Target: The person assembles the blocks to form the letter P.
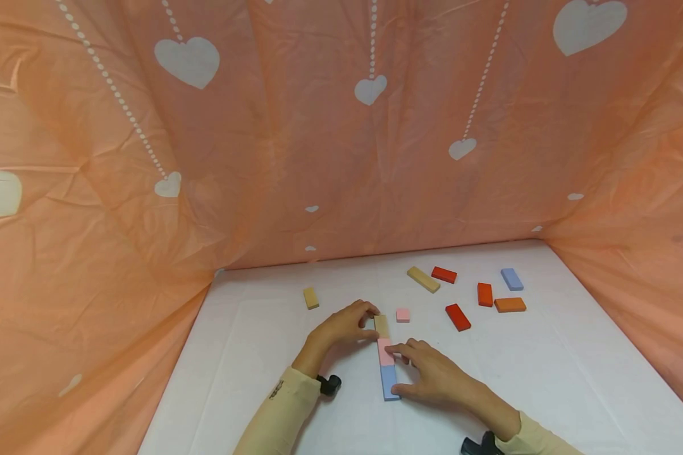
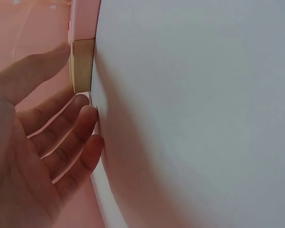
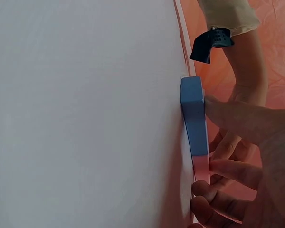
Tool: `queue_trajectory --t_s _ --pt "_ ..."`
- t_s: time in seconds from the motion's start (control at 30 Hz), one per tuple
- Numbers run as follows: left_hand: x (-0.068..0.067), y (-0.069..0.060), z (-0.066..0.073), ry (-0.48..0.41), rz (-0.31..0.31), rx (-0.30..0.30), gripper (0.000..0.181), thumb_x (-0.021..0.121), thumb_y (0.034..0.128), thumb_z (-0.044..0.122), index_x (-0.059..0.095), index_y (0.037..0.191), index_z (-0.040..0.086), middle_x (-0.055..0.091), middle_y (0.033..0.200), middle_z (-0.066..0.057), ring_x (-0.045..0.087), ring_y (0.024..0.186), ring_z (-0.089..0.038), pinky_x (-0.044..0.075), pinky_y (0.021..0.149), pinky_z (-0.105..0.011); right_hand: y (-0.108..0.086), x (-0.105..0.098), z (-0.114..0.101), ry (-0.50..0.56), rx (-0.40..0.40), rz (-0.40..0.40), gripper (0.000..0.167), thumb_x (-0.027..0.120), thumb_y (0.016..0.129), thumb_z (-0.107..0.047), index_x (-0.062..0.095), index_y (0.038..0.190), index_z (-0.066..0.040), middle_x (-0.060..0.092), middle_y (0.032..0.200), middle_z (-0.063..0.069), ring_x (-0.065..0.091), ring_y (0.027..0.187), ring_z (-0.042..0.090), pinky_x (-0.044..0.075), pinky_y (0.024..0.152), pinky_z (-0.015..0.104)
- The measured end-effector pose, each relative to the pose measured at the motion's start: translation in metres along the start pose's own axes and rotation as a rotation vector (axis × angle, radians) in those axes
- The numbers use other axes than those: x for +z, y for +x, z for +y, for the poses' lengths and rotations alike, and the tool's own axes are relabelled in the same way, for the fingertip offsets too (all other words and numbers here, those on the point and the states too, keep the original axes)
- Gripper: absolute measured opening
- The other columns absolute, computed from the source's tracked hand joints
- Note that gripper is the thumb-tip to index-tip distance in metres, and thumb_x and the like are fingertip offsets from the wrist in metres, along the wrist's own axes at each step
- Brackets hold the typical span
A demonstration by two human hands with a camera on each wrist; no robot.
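A straight row of three blocks lies on the white table: a tan wooden block point(image 1: 381, 326) at the far end, a pink block point(image 1: 385, 352) in the middle and a blue block point(image 1: 389, 383) nearest. From the left, my left hand point(image 1: 344, 325) touches the wooden block, its thumb at the side and its index finger by the far end. My right hand point(image 1: 432, 373) comes in from the right. Its thumb meets the blue block point(image 3: 195, 126), while a fingertip touches the pink block point(image 3: 201, 167). The left wrist view shows the wooden block point(image 2: 82, 66) against the pink one.
Just right of the row sits a small pink block point(image 1: 403, 315). A short tan block point(image 1: 310, 298) lies left; a longer one point(image 1: 424, 279) lies farther back. Several red blocks point(image 1: 458, 317), an orange block point(image 1: 510, 305) and another blue block point(image 1: 511, 279) are rightward. Orange curtains point(image 1: 330, 158) surround the table.
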State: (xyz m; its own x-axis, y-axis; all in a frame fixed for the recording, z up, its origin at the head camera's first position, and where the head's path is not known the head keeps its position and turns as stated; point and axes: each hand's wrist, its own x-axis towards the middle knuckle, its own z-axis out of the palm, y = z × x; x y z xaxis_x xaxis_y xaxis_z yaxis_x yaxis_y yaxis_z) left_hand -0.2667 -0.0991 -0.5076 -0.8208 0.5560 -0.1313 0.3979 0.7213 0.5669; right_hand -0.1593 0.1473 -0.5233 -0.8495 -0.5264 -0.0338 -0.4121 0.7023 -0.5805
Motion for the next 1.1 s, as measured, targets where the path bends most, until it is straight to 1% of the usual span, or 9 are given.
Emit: queue_trajectory --t_s 0.1,0.2,0.33,0.53,0.63,0.8,0.87,1.0,1.1 --pt "-0.001 -0.004 -0.002 0.002 0.021 0.013 0.048 0.082 0.0976 0.031 0.064 0.139 0.014 0.062 0.117 0.001 0.057 0.098 -0.015 0.052 0.084 -0.033 0.0 0.0 0.0 -0.005 -0.006 0.009 0.075 0.087 0.087 -0.052 0.061 0.151 -0.024 0.057 0.11 -0.01 0.053 0.101 0.013 0.056 0.088 0.041" --pt "-0.003 -0.008 -0.007 0.036 0.061 0.03 0.046 0.081 0.0983 0.028 0.064 0.139 0.013 0.064 0.125 -0.003 0.06 0.112 -0.021 0.054 0.098 -0.04 -0.001 0.0 0.0 -0.012 -0.012 0.015 0.075 0.087 0.086 -0.053 0.061 0.15 -0.024 0.056 0.11 -0.01 0.052 0.1 0.013 0.055 0.087 0.041" --pt "-0.007 -0.013 -0.017 0.076 0.113 0.048 0.046 0.08 0.0986 0.025 0.065 0.139 0.009 0.065 0.137 -0.009 0.057 0.133 -0.031 0.047 0.115 -0.049 -0.001 0.001 0.001 -0.016 -0.014 0.018 0.075 0.087 0.086 -0.053 0.061 0.15 -0.024 0.057 0.11 -0.01 0.053 0.101 0.013 0.055 0.088 0.043" --pt "-0.021 -0.022 -0.036 0.083 0.189 0.03 0.046 0.079 0.1003 0.024 0.065 0.141 0.006 0.063 0.14 -0.013 0.056 0.133 -0.035 0.048 0.113 -0.052 0.0 0.001 0.001 -0.013 -0.006 0.015 0.074 0.086 0.087 -0.053 0.061 0.15 -0.023 0.058 0.111 -0.01 0.053 0.101 0.013 0.056 0.088 0.042" --pt "-0.031 -0.026 -0.046 0.057 0.23 0.024 0.047 0.079 0.1001 0.023 0.064 0.14 0.004 0.063 0.139 -0.015 0.056 0.13 -0.036 0.049 0.111 -0.053 0.001 0.002 0.001 -0.015 0.002 0.013 0.074 0.086 0.088 -0.053 0.061 0.151 -0.024 0.057 0.111 -0.011 0.053 0.101 0.011 0.056 0.088 0.04" --pt "-0.047 -0.03 -0.062 0.021 0.276 -0.044 0.049 0.079 0.1002 0.022 0.062 0.144 0.007 0.06 0.14 -0.014 0.053 0.126 -0.036 0.05 0.105 -0.054 0.001 0.001 0.001 -0.007 0.003 0.012 0.074 0.086 0.088 -0.052 0.06 0.151 -0.024 0.056 0.111 -0.012 0.052 0.101 0.011 0.055 0.088 0.038" --pt "-0.052 -0.031 -0.068 0.03 0.289 -0.07 0.051 0.08 0.0998 0.023 0.062 0.145 0.007 0.057 0.143 -0.014 0.051 0.13 -0.038 0.049 0.108 -0.055 0.0 0.001 0.001 -0.001 -0.001 0.012 0.074 0.086 0.088 -0.052 0.06 0.151 -0.023 0.056 0.111 -0.011 0.052 0.101 0.011 0.055 0.088 0.038" --pt "-0.058 -0.031 -0.08 0.092 0.308 -0.084 0.056 0.081 0.098 0.024 0.06 0.146 0.004 0.053 0.15 -0.019 0.044 0.14 -0.047 0.041 0.116 -0.062 -0.001 0.001 0.001 0.002 -0.011 0.011 0.074 0.086 0.088 -0.052 0.061 0.151 -0.023 0.056 0.11 -0.011 0.052 0.101 0.012 0.055 0.088 0.038" --pt "-0.061 -0.032 -0.087 0.114 0.314 -0.093 0.06 0.083 0.0963 0.024 0.059 0.147 0.002 0.053 0.15 -0.023 0.043 0.14 -0.051 0.039 0.116 -0.065 -0.001 0.001 0.0 0.0 -0.016 0.013 0.074 0.086 0.088 -0.053 0.061 0.151 -0.023 0.056 0.11 -0.011 0.052 0.101 0.012 0.055 0.087 0.038"
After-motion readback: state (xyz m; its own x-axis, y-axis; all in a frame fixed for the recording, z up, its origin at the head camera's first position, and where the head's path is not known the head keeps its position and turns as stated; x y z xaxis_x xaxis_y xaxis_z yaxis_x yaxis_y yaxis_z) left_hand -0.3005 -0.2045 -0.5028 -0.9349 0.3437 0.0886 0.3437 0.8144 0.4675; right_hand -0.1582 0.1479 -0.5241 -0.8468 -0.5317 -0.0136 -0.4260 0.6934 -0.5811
